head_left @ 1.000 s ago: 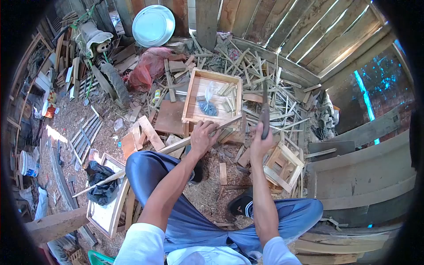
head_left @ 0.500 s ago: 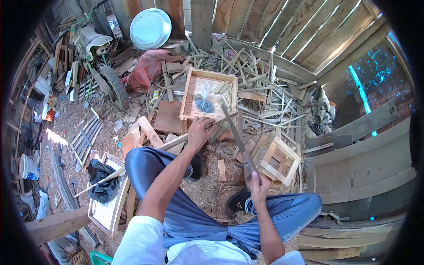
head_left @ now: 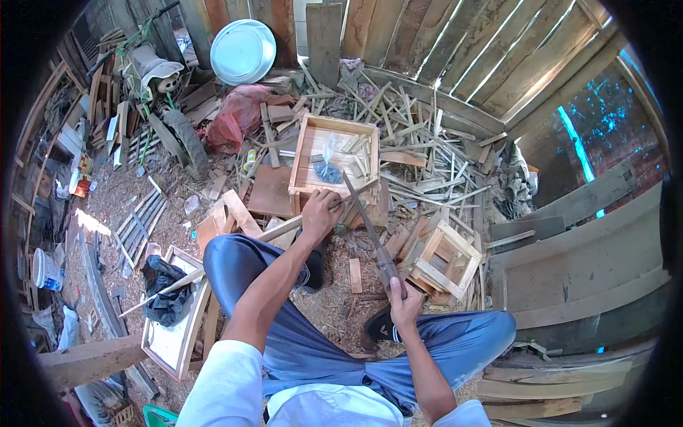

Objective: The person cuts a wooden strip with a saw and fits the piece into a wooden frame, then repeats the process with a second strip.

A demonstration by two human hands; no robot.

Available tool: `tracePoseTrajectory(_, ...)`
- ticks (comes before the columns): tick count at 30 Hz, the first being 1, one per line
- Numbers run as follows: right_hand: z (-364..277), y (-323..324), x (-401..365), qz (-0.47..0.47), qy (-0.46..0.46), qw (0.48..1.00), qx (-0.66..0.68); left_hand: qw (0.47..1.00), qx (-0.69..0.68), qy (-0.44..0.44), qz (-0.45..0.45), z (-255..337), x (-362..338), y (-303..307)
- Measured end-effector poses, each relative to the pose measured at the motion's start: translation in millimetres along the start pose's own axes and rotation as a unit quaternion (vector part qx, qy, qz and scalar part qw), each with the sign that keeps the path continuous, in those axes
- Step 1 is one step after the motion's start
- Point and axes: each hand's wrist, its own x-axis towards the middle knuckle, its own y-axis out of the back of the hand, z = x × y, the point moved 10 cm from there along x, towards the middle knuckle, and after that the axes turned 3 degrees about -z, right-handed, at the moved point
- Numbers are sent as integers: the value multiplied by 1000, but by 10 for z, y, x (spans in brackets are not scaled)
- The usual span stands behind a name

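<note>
My left hand (head_left: 319, 215) is closed around a long thin wooden strip (head_left: 282, 229), which slants from the front of a shallow wooden box down toward my left knee. In my right hand (head_left: 405, 304) is the brown handle of a machete (head_left: 370, 229). Its dark blade points up and away, crossing the strip's far end in this view. Behind both hands, the wooden box (head_left: 297, 160) holds a clear plastic bag of small dark pieces (head_left: 328, 171) and several short wood strips. A small wooden frame (head_left: 446, 260) stands right of the machete, near my right knee.
Heaped wood strips (head_left: 434, 160) cover the ground beyond the box. A white-topped framed panel (head_left: 169, 334) with a black plastic bag (head_left: 162, 285) lies by my left leg. A pale round basin (head_left: 242, 52) leans on the plank wall. A slatted piece (head_left: 142, 224) lies farther left.
The machete and my right hand have shifted left, and the blade now lies across the strip's end. My left hand has moved only slightly, still holding the strip.
</note>
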Motion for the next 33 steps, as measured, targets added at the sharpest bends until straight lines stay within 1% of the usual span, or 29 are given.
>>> tracePoseTrajectory(3, 15, 46, 12, 18, 2, 1000, -4, 1000, 3, -8, 3, -2, -12, -7)
tracePoseTrajectory(5, 213, 48, 16, 23, -29, 999, 27, 1000, 4, -13, 6, 2, -13, -4)
tracePoseTrajectory(6, 207, 63, 21, 23, -30, 999, 27, 1000, 6, -17, 9, 20, -13, 11)
tracePoseTrajectory(8, 112, 133, 34, 41, 2, 999, 9, 1000, -1, -18, 7, 35, -12, 29)
tracePoseTrajectory(9, 132, 136, 34, 43, 0, 999, 8, 1000, -7, -19, 5, 40, -11, 29)
tracePoseTrajectory(12, 255, 179, 37, 68, -23, 997, 25, 1000, -25, -17, 3, 35, -6, 24)
tracePoseTrajectory(14, 427, 198, 52, 75, -86, 992, 60, 999, -28, -17, 1, 30, -6, 7)
tracePoseTrajectory(15, 462, 205, 75, 77, -88, 991, 60, 999, -29, -16, 2, 20, -10, 1)
tracePoseTrajectory(17, 512, 271, 122, 103, -89, 990, 41, 1000, -25, -17, -2, 9, -18, -11)
tracePoseTrajectory(18, 437, 314, 149, 106, -76, 991, 10, 1000, -20, -17, -2, 7, -13, -14)
tracePoseTrajectory(19, 423, 341, 163, 109, -78, 991, 11, 1000, -22, -19, -4, 14, -14, -18)
tracePoseTrajectory(25, 311, 368, 182, 89, -79, 992, -52, 998, 53, -45, -3, 158, -60, -15)
tracePoseTrajectory(27, 193, 358, 190, 80, -56, 994, -55, 998, 40, 10, -51, 63, -76, -105)
tracePoseTrajectory(31, 273, 330, 213, 72, -42, 996, -36, 998, 10, -11, -53, 48, -35, -99)
tracePoseTrajectory(33, 249, 371, 215, 87, -36, 994, -52, 994, -49, 32, -89, -80, 27, -158)
